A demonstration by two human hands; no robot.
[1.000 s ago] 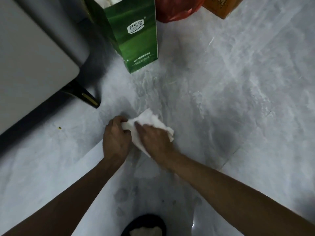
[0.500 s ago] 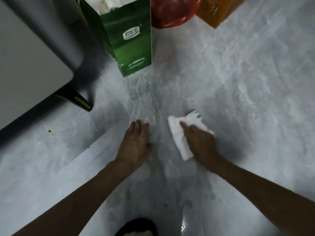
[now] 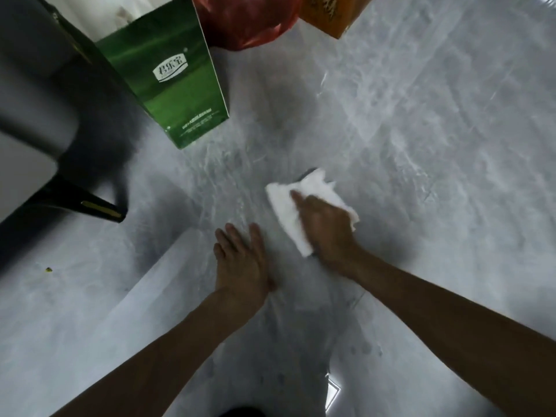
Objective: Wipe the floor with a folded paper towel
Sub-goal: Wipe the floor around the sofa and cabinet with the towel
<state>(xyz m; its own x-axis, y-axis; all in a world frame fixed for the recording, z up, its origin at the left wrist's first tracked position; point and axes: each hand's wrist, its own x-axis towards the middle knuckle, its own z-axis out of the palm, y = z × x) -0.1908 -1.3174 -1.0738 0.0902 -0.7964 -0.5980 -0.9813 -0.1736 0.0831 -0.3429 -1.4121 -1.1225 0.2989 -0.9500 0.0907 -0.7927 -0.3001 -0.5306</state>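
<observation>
Right hand (image 3: 326, 233) lies on paper towel (image 3: 284, 203) (left hand (image 3: 240, 261) just beside), bag (image 3: 171, 82) beyond.

Left hand (image 3: 240, 260) and right hand (image 3: 326, 228) lie palm-down (fingers straight).

White paper towel (image 3: 288, 212), grey marbled floor (image 3: 421, 145), green bag (image 3: 168, 85)

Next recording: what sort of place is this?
Most likely a room in a home: a glossy grey marble-look tile floor, a dark furniture leg at the left, and a green paper bag, red plastic bag and orange box standing on it.
</observation>
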